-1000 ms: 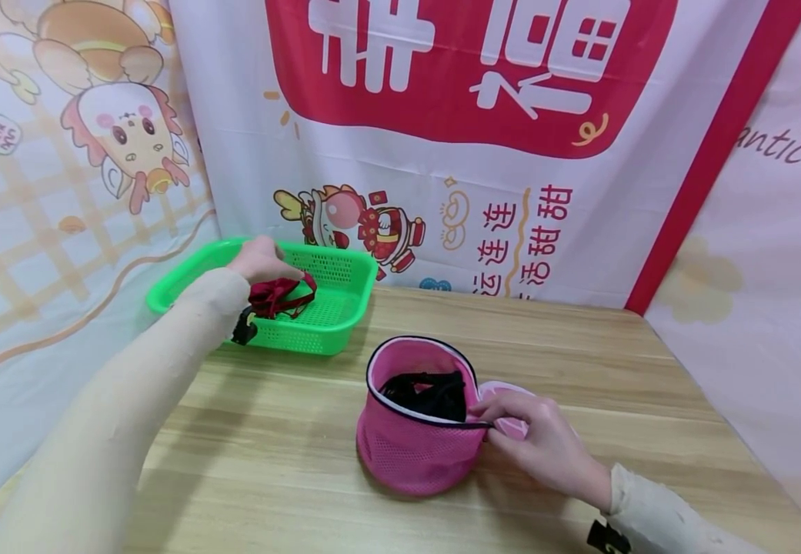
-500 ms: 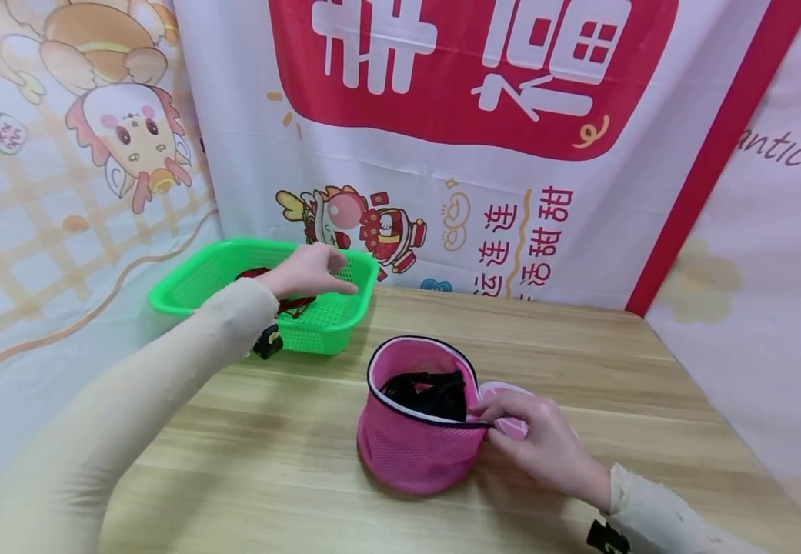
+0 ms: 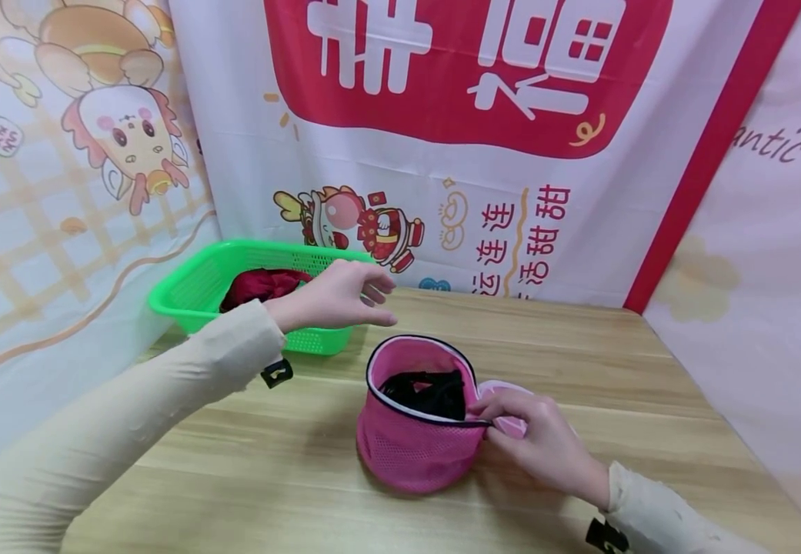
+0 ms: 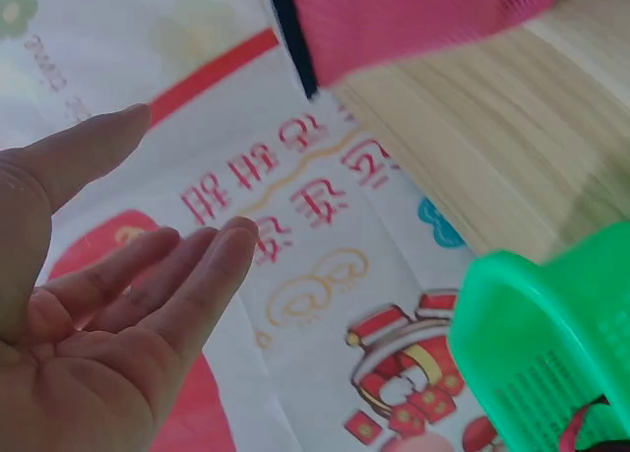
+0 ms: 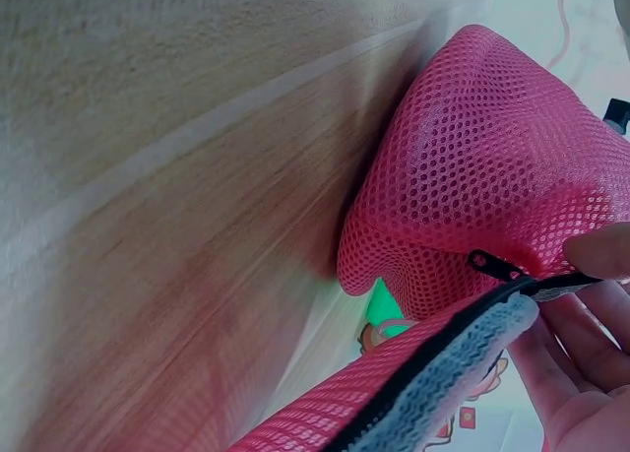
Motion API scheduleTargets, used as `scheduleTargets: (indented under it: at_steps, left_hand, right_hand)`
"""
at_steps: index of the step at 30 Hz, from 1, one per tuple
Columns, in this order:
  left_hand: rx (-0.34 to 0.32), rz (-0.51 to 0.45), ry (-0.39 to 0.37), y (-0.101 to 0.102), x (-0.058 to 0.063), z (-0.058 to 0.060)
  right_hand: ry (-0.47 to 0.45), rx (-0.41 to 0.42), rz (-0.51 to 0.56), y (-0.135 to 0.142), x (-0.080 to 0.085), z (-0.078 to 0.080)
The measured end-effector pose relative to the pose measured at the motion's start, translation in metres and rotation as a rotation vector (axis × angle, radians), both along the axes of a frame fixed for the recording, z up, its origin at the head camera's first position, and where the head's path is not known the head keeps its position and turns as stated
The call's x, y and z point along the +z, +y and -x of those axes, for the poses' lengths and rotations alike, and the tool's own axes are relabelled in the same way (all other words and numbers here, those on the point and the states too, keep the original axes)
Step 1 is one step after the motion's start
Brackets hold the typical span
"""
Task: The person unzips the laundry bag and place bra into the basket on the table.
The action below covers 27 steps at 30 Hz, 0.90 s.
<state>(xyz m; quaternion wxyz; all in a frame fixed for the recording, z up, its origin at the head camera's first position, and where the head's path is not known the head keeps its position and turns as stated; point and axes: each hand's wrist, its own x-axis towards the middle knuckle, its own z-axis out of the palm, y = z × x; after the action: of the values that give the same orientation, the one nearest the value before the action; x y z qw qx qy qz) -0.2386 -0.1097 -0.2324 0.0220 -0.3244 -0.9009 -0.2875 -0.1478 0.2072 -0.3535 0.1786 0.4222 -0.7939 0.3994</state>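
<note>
A pink mesh laundry bag [image 3: 419, 454] stands upright on the table with its round mouth unzipped, and black clothing [image 3: 431, 394] lies inside it. My right hand [image 3: 535, 442] pinches the zippered rim at the bag's right side; in the right wrist view a black zipper pull [image 5: 494, 265] hangs beside the thumb. My left hand [image 3: 341, 296] hovers between the green basket [image 3: 188, 302] and the bag, its fingers spread loosely and holding nothing, as the left wrist view also shows. Dark red clothing [image 3: 261, 286] lies in the basket, partly covered by the left hand.
The wooden table [image 3: 248, 477] carries the basket at the back left and the bag near the middle. The bag's lid [image 3: 511, 425] folds out behind the right hand. Printed cloth hangings [image 3: 545, 231] enclose the back and both sides.
My left hand has let go of the red clothing, leaving it in the basket, and has moved right toward the bag. The right hand stays at the bag's rim.
</note>
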Motion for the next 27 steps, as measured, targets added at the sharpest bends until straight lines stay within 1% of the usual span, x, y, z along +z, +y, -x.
scheduleTargets:
  at_steps: [4,8,13,15,17,22,25,27]
  left_hand:
    - [-0.072,-0.023,-0.002,0.009,-0.001,-0.01]
    - [-0.135,-0.018,-0.021,0.021,-0.006,-0.018]
    - [-0.205,0.086,0.023,0.036,-0.016,-0.023]
    - [-0.218,0.135,0.033,0.042,-0.019,-0.023]
    - [-0.224,0.178,0.023,0.046,-0.023,-0.024]
    - [-0.219,0.287,-0.03,0.054,-0.032,-0.023]
    - [-0.242,0.331,-0.025,0.057,-0.039,-0.021]
    - [-0.286,0.341,-0.012,0.06,-0.045,-0.019]
  right_hand:
    - [0.011,0.008,0.002,-0.006,0.012,-0.007]
    - [0.007,0.016,0.003,-0.007,0.017,-0.01]
    - [-0.02,0.013,0.012,-0.007,0.02,-0.012]
    - [-0.017,0.013,0.015,-0.007,0.021,-0.012]
    - [-0.008,0.015,0.016,-0.007,0.02,-0.012]
    - [-0.005,0.017,0.015,-0.007,0.021,-0.013]
    - [0.002,0.015,0.015,-0.006,0.02,-0.012]
    - [0.007,0.009,0.013,-0.006,0.02,-0.013]
